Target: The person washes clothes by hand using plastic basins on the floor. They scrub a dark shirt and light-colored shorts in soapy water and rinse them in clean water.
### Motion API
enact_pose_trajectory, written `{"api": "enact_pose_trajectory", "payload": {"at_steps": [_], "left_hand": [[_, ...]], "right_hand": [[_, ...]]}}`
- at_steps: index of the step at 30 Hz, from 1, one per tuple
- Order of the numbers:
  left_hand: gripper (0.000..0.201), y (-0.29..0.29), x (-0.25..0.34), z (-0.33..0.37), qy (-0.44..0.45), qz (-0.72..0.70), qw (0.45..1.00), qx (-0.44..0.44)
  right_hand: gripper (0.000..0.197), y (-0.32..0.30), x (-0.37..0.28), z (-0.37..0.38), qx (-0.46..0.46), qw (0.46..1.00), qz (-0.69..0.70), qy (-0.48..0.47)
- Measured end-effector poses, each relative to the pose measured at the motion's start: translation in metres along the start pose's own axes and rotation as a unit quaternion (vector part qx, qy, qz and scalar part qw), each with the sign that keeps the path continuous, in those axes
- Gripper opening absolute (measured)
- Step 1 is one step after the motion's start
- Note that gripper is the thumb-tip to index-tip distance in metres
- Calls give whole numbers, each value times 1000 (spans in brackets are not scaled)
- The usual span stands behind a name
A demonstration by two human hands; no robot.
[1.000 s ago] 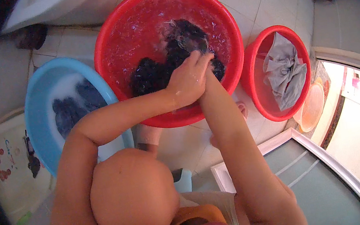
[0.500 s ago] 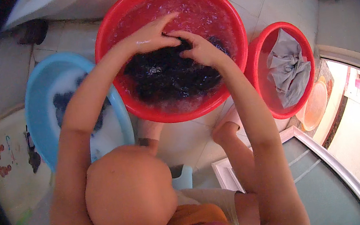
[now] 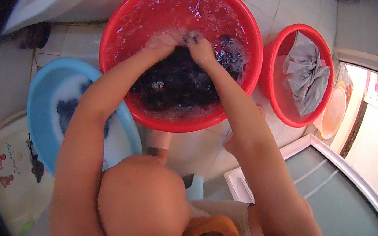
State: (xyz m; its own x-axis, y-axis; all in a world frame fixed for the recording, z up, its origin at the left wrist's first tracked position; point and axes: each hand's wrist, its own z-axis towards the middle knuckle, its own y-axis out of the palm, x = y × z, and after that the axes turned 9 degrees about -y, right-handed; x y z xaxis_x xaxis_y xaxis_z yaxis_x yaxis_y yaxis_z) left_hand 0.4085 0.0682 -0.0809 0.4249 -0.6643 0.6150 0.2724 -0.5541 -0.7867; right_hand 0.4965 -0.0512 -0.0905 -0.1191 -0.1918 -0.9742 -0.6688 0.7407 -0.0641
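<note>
A large red basin (image 3: 257, 57) of water holds dark wet cloth (image 3: 175, 79), spread through its middle, with a small pale patch on it. My left hand (image 3: 164, 41) is dipped in the water at the cloth's far edge; water and motion blur hide its fingers. Close by on its right, my right hand (image 3: 201, 51) is closed, its curled fingers on a dark bunch of the cloth at the water's surface. Both forearms reach over the basin's near side.
To the left stands a light blue basin (image 3: 35, 113) with dark cloth in whitish water. A smaller red basin (image 3: 276, 107) at the right holds a grey cloth (image 3: 306, 73). An orange basin (image 3: 332, 112) lies beyond it, and a framed panel (image 3: 334, 185) is at lower right.
Both hands have gone from above the cloth down into the water. The right hand's spread fingers have closed on the cloth, and its forearm has shifted left. Water now ripples around them.
</note>
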Motion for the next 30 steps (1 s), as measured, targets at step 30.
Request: {"api": "enact_pose_trajectory", "payload": {"at_steps": [30], "left_hand": [[30, -25, 28, -1, -148, 74, 976, -145]], "right_hand": [[39, -6, -9, -27, -100, 965, -244, 17]]}}
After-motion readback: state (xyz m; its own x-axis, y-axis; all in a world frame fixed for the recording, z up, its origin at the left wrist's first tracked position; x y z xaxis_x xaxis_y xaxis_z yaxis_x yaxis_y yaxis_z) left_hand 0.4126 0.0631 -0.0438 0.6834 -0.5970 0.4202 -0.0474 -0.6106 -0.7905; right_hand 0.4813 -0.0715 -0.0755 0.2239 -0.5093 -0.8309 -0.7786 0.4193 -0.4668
